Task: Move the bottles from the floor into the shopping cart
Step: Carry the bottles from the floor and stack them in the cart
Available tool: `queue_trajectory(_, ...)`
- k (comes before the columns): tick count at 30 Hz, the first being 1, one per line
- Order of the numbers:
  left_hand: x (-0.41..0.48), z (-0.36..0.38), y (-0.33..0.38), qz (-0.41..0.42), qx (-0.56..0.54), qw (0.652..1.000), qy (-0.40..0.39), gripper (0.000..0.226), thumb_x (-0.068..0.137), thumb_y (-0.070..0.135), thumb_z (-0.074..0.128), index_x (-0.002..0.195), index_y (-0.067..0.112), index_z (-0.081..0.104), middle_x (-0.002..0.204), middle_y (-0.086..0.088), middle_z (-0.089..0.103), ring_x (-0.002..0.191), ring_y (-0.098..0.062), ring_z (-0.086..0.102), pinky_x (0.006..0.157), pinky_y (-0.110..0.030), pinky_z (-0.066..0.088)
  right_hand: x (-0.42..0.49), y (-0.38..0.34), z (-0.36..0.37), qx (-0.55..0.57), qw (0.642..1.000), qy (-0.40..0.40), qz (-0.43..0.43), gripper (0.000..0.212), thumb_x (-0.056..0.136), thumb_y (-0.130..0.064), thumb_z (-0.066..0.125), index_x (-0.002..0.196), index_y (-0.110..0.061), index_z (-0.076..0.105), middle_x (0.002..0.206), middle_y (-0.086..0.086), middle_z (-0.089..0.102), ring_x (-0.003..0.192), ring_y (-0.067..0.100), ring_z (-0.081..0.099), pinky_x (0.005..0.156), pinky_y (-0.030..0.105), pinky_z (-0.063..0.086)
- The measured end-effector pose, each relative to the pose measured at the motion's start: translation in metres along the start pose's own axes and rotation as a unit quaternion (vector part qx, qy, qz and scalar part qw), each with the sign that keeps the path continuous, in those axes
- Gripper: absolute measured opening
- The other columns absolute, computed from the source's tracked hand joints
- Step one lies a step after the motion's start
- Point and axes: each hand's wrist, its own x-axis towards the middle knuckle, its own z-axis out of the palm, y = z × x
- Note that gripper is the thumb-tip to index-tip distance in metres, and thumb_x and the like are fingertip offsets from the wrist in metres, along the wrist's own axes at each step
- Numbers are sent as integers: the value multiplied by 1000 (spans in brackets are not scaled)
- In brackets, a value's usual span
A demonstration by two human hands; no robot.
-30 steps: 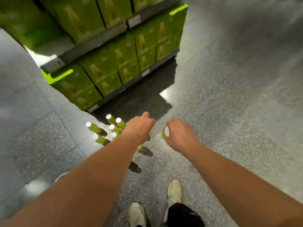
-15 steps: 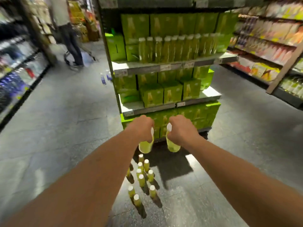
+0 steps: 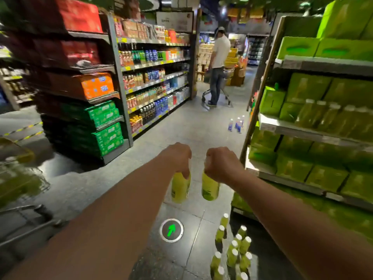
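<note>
Left hand: fist closed around the neck of a yellow-green bottle, which hangs upright below it, clear of the floor.
Right hand: clamped the same way on the top of a second bottle, also hanging upright; the two held bottles sit side by side, close but apart.
Landmark: a round floor marker with a green arrow, on the grey tiled floor.
Held bottles: above the floor marker, the left one almost straight over it, the right one a little to its right.
Bottles on the floor: a cluster of white-capped green bottles standing upright to the right of the floor marker and nearer the camera, reaching the bottom edge of the view.
Shopping cart: at the left edge, well to the left of the floor marker; its wire side and frame show, blurred, with something green inside that cannot be made out clearly.
Green shelf: to the right of the floor marker, stacked with green cartons and a row of bottles.
Drinks shelf: beyond the floor marker on the left, with red, orange and green crates at its near end.
Blue bottles: a small group standing on the floor far beyond the floor marker, near the green shelf's corner.
Another person: far down the aisle in a white shirt, standing at a cart of their own.
</note>
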Motion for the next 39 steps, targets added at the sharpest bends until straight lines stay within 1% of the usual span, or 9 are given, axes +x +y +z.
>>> queue_trajectory(3, -30, -16, -72, -61, 1, 998, 6, 66, 65, 30, 86, 123, 18, 58, 120, -7, 55, 107, -25, 55, 78, -32, 48, 16, -70, 12, 28, 998, -4, -52, 19, 84, -18, 51, 95, -12, 65, 103, 15, 63, 93, 33, 60, 71, 28, 44)
queue_trajectory(9, -100, -40, -215, -144, 22, 989, 33, 57, 68, 31, 83, 119, 16, 62, 117, -6, 58, 105, -23, 56, 71, -26, 41, 46, -218, 54, 62, 988, -37, -134, 20, 83, -19, 53, 97, -11, 66, 102, 14, 64, 90, 30, 61, 70, 29, 47)
queue_trajectory(12, -135, -46, -280, -187, 15, 982, 24, 57, 70, 31, 83, 120, 15, 62, 117, -8, 59, 103, -26, 58, 73, -30, 46, 55, -292, 79, 78, 981, -50, -173, 21, 81, -17, 58, 98, -10, 67, 98, 12, 67, 85, 28, 63, 70, 30, 52)
queue_trajectory(15, -166, -46, -342, -229, 11, 973, 23, 54, 69, 31, 83, 117, 12, 65, 112, -9, 62, 99, -26, 60, 77, -34, 50, 61, -361, 106, 87, 970, -63, -220, 21, 82, -19, 56, 97, -9, 67, 97, 14, 67, 86, 31, 64, 76, 37, 57)
queue_trajectory(21, -201, -46, -454, -331, -13, 943, 36, 62, 70, 29, 83, 125, 12, 59, 124, -10, 58, 109, -27, 57, 83, -35, 48, 86, -478, 159, 82, 944, -109, -301, 23, 80, -19, 56, 100, -9, 64, 102, 16, 64, 94, 35, 62, 71, 31, 48)
queue_trajectory(26, -206, -49, -542, -400, -6, 916, 33, 64, 73, 35, 80, 129, 15, 56, 131, -7, 54, 118, -25, 51, 92, -34, 45, 131, -566, 202, 60, 906, -145, -392, 30, 79, -21, 58, 108, -11, 62, 110, 13, 63, 103, 32, 60, 78, 31, 47)
queue_trajectory(34, -220, -73, -661, -512, -73, 848, 116, 65, 68, 32, 83, 126, 14, 60, 126, -7, 60, 109, -27, 59, 84, -35, 52, 190, -712, 243, 73, 850, -162, -496, 33, 73, -19, 65, 105, -12, 67, 108, 13, 67, 103, 32, 62, 77, 30, 49)
queue_trajectory(37, -229, -73, -709, -544, -90, 828, 101, 40, 68, 30, 83, 98, 13, 64, 109, -8, 65, 94, -26, 63, 70, -31, 51, 196, -763, 269, 92, 837, -177, -509, 31, 71, -18, 65, 100, -11, 64, 105, 14, 66, 99, 33, 62, 72, 31, 47)
queue_trajectory(39, -234, -69, -745, -548, -91, 825, 104, 39, 68, 30, 84, 98, 14, 65, 102, -7, 66, 90, -26, 64, 66, -29, 48, 199, -795, 291, 101, 829, -183, -518, 31, 69, -20, 65, 99, -11, 63, 103, 14, 65, 96, 33, 63, 72, 33, 49)
